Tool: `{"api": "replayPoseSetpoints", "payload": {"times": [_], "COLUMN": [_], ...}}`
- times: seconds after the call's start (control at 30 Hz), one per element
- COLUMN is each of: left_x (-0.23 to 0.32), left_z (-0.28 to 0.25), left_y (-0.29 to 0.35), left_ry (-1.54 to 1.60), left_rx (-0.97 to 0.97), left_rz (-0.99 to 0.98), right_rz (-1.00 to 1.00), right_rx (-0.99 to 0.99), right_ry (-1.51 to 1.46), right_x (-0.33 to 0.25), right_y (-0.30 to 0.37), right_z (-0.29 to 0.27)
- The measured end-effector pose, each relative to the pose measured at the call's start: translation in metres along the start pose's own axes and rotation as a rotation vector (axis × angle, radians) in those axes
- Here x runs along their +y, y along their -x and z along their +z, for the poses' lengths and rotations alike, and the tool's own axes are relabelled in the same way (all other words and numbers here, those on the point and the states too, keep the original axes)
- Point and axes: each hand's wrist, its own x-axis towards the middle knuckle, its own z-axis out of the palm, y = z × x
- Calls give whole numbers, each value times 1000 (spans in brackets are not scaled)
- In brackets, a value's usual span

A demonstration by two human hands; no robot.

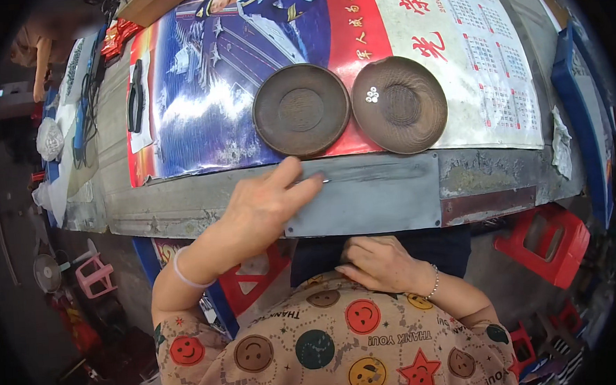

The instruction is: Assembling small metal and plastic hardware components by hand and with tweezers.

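Note:
My left hand point(270, 194) is above the grey metal plate point(385, 199) at the table's front edge, its fingers closed. A small shiny metal piece point(326, 181) pokes out past the fingertips; its kind is too small to tell. Just beyond that hand lies a round dark brown wooden dish point(302, 112). A second brown dish point(416, 120) sits against it on the right, with several small white ring-shaped pieces point(372, 95) inside. Curled in front of my body, below the table edge, is my right hand point(385, 262); whatever its fingers may hold is hidden.
Under the dishes a large printed calendar sheet point(201, 139) covers the table. Black-handled pliers point(135, 97) lie at its left edge. A blue-rimmed tray point(583, 119) stands at the far right. Red stools point(548, 246) are beneath the table. At the upper left another person's arm point(41, 67) shows.

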Motion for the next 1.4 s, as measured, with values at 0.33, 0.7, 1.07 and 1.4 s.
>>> {"api": "replayPoseSetpoints", "payload": {"times": [0.33,0.7,1.07,1.4], "left_x": [18,0,64,99], "left_z": [1,7,42,85], "left_y": [-8,6,56,56], "left_ry": [38,-11,1721,1781], "left_rx": [72,62,428,694], "left_rz": [-13,-24,-252,-148], "right_rz": [123,28,46,-166], "right_rx": [-168,-186,348,510], "right_ry": [2,-2,-160,63], "right_x": [11,-8,-55,-49], "right_y": [12,0,-21,-31], "right_z": [4,0,-33,-11]}}
